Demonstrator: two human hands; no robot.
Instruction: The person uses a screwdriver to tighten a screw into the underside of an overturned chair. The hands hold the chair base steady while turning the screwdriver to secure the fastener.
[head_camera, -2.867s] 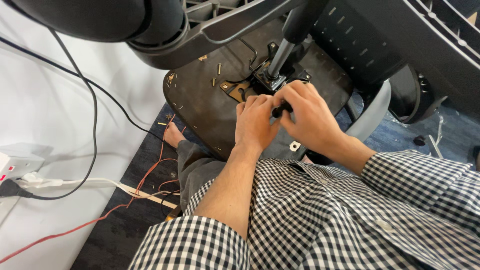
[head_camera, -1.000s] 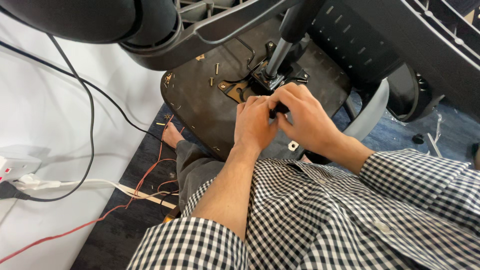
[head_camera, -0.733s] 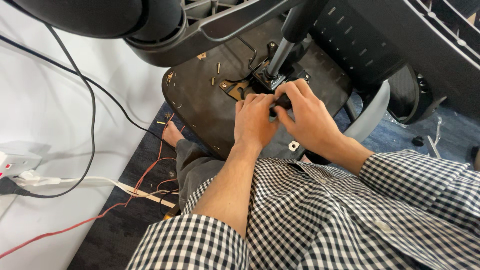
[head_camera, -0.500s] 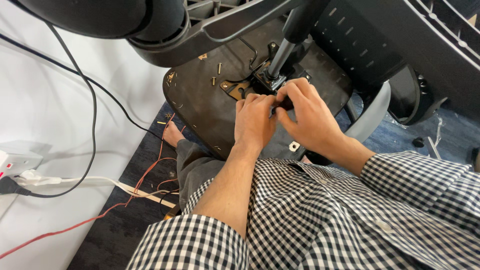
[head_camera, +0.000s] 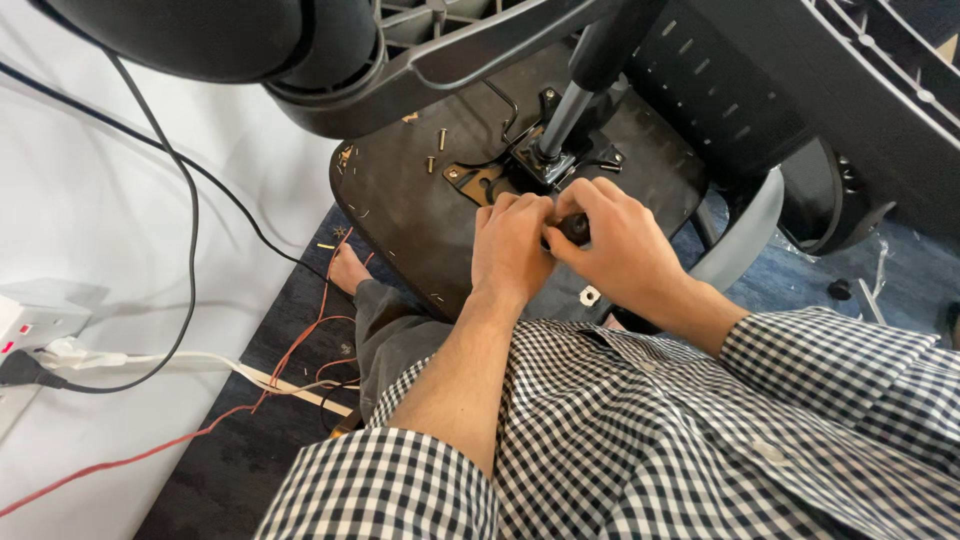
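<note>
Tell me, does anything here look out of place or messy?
Yes. An office chair lies overturned, its seat underside facing up, with loose screws scattered across it. Red wires and a black cable trail over the floor. Both hands, left hand and right hand, close around a small dark part.

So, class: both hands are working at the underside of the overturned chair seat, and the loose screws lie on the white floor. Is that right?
Not quite. In the head view the loose screws lie on the dark seat underside, not the white floor. Both hands, left hand and right hand, do work there.
</note>
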